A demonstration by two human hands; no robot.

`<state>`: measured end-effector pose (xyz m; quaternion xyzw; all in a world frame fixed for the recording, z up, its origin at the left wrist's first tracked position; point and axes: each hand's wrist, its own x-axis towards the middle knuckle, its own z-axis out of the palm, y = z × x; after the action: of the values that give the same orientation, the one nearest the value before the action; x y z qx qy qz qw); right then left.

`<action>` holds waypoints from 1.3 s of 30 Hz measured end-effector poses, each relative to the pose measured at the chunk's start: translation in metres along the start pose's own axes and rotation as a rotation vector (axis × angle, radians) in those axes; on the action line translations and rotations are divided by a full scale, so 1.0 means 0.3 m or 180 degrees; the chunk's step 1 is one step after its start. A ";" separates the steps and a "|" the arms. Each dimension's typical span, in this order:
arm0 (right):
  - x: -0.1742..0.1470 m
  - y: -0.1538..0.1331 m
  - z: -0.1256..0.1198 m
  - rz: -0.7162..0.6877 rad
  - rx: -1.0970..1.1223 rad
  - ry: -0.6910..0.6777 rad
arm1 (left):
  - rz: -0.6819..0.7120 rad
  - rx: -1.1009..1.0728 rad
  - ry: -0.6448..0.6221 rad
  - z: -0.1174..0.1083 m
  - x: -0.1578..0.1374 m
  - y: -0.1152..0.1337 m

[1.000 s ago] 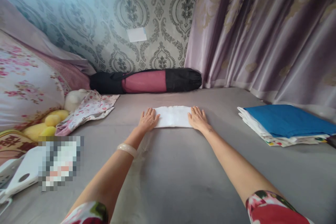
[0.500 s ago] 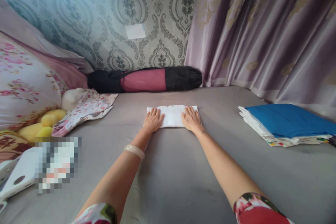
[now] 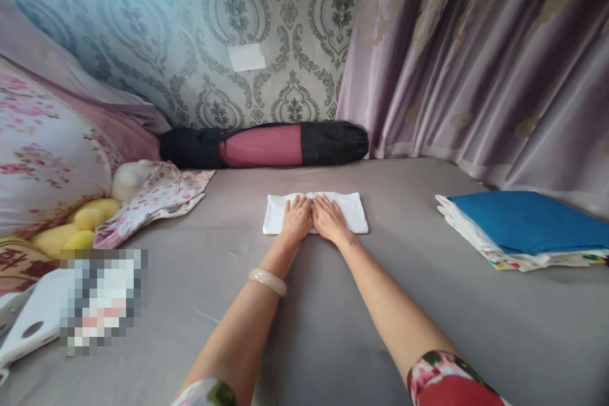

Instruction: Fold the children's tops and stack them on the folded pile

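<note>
A white folded cloth (image 3: 354, 212) lies flat as a wide rectangle on the grey sheet (image 3: 323, 317). My left hand (image 3: 298, 219) rests palm down on it, left of its middle, with the fingers stretched out. Right beside it, my right hand (image 3: 329, 217) also presses flat on the cloth, fingers pointing away from me. The two hands touch or nearly touch at the thumbs and cover the middle of the cloth. Both ends of the cloth show past my hands. A pale bangle (image 3: 268, 281) circles my left forearm.
A stack of folded cloths with a blue one (image 3: 533, 219) on top sits at the right. Along the wall lies a black and pink rolled bag (image 3: 264, 144). At left are a floral pillow (image 3: 47, 146), a printed cloth (image 3: 157, 200), a yellow plush (image 3: 88, 219) and a white object (image 3: 40, 311).
Both hands have slid inward from the two ends of the white cloth to its middle. They stay flat on it, and its ends are now uncovered.
</note>
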<state>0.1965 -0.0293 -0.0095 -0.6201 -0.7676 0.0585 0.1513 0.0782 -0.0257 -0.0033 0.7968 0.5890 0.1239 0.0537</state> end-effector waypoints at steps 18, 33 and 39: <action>0.010 0.006 -0.022 -0.0088 0.0107 0.0003 | 0.0124 -0.0120 0.0382 0.017 0.016 -0.029; 0.012 0.018 -0.016 -0.0046 0.0057 -0.0084 | -0.0004 -0.0210 0.0063 0.021 0.028 -0.044; 0.000 0.021 -0.020 0.0165 -0.0041 0.0142 | -0.0158 0.0094 0.0380 0.015 0.012 -0.046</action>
<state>0.2042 -0.0285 -0.0057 -0.6419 -0.7480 0.0437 0.1628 0.0676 -0.0180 -0.0103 0.7738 0.6126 0.1612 0.0098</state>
